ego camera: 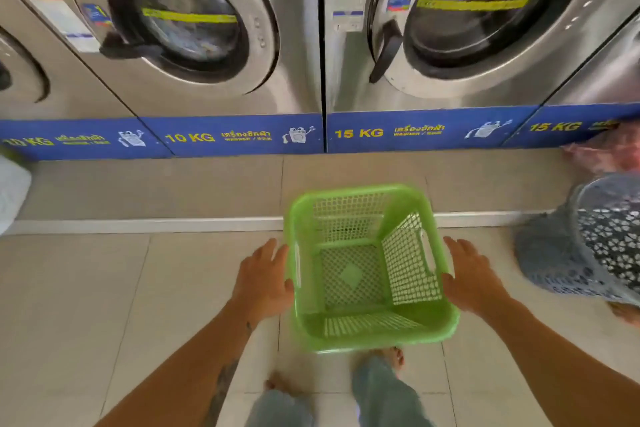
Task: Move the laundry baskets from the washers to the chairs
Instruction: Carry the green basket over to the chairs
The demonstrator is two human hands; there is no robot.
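Observation:
An empty green mesh laundry basket [367,267] is in front of me, just before the step below the steel washers [214,87]. My left hand [263,279] presses flat against its left side and my right hand [472,279] against its right side, so the basket is held between the two palms. Its handle slots show on both side walls. A grey-blue patterned basket [585,246] stands tilted at the right edge. No chairs are in view.
A row of front-loading washers with blue 10 KG and 15 KG strips fills the upper half. A raised tiled step [173,224] runs along their base. A pink bag [609,149] lies at far right, a white object [12,191] at far left. My feet stand below the basket.

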